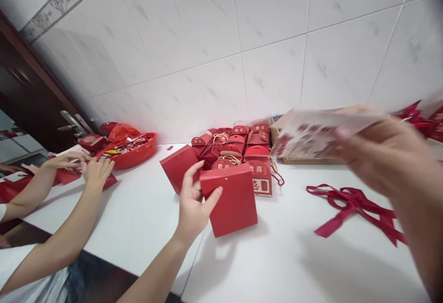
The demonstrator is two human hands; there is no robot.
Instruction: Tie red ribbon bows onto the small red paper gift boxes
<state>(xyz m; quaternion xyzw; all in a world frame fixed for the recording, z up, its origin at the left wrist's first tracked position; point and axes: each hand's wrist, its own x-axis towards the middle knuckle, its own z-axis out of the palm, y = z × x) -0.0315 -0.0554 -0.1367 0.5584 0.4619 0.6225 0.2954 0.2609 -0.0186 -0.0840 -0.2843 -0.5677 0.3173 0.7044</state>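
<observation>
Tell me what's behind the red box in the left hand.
Behind the red box in the left hand, a cluster of small red boxes sits on the white table. The held box hides the lower parts of the nearest ones.

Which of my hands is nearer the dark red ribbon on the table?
Right. Your right hand appears above the ribbon in view, holding a printed item; your left hand is well left of it, holding a red box.

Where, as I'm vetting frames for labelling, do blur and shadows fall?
In the head view, the right hand and its red-printed sheet are blurred; in the same view, the left hand and its red box look sharper, and soft shadows lie on the white tabletop below both hands.
</observation>
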